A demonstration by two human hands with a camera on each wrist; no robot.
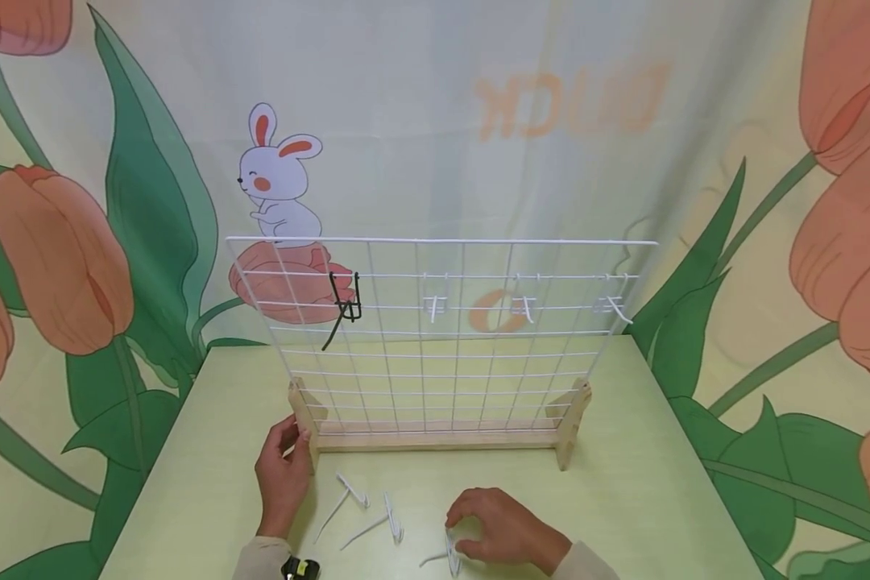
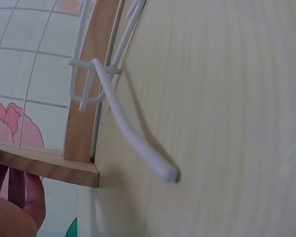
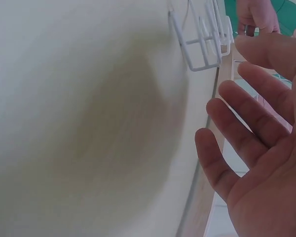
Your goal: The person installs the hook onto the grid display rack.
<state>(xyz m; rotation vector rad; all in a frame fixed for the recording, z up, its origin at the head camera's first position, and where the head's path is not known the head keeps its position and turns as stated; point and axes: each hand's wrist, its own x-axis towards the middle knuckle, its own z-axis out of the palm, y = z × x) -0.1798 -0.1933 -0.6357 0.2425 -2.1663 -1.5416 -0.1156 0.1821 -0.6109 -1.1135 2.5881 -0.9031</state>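
Observation:
A white wire grid panel (image 1: 442,241) stands upright in a wooden stand (image 1: 435,442). At the stand's left end piece, my left hand (image 1: 284,471) grips the wood between thumb and fingers, as the left wrist view also shows. My right hand (image 1: 503,525) is over the nearest loose white hook (image 1: 453,557), thumb and fingers apart around its upper end. The right wrist view shows those fingers loosely bent, with a white hook (image 3: 195,44) beyond them. Two more white hooks, one left (image 1: 345,489) and one in the middle (image 1: 389,515), lie between my hands.
On the grid's upper rows hang a black hook (image 1: 348,310) at the left and three white hooks, the rightmost (image 1: 612,304) near the right edge. The pale wood-grain table (image 1: 660,483) ends at a printed curtain (image 1: 406,121) behind and at both sides.

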